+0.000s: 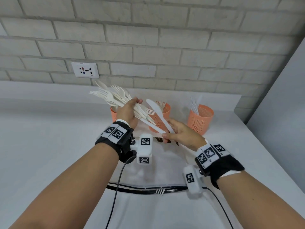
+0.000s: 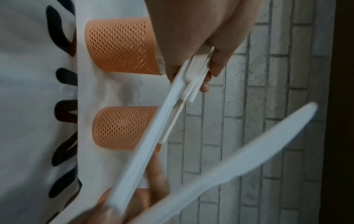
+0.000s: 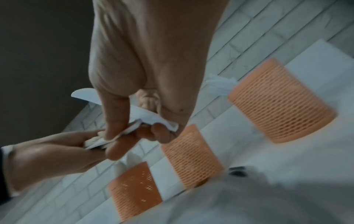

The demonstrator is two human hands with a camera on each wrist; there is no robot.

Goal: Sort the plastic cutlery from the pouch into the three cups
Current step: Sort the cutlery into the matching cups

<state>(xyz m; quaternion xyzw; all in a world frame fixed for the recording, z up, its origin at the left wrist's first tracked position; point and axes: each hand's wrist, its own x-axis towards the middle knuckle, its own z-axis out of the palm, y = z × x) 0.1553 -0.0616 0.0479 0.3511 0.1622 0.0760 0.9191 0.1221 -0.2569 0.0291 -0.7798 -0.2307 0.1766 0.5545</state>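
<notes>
My left hand [image 1: 132, 109] grips a fanned bundle of cream forks and spoons [image 1: 112, 95] above the cups. The bundle's handles [image 2: 191, 75] stick out below the left hand [image 2: 201, 45]. My right hand [image 1: 166, 133] pinches the handle of a white knife [image 1: 158, 114], blade pointing up and away, and touches the longest handle end [image 1: 153, 128]. The same knife [image 3: 145, 115] shows under the right hand [image 3: 143, 75]. Three orange mesh cups stand behind: left [image 1: 113, 114], half hidden, middle [image 1: 162, 116] with forks, right [image 1: 200, 119] with knives. The white pouch [image 1: 156, 172] lies below my hands.
The pouch's black zip edge [image 1: 145, 189] lies near me, with a fork's tines poking out [image 1: 160, 190]. The white counter [image 1: 49, 146] ends at a brick wall with a socket [image 1: 85, 69]. A grey panel [image 1: 283, 113] stands at the right. Wrist-camera cables hang below my arms.
</notes>
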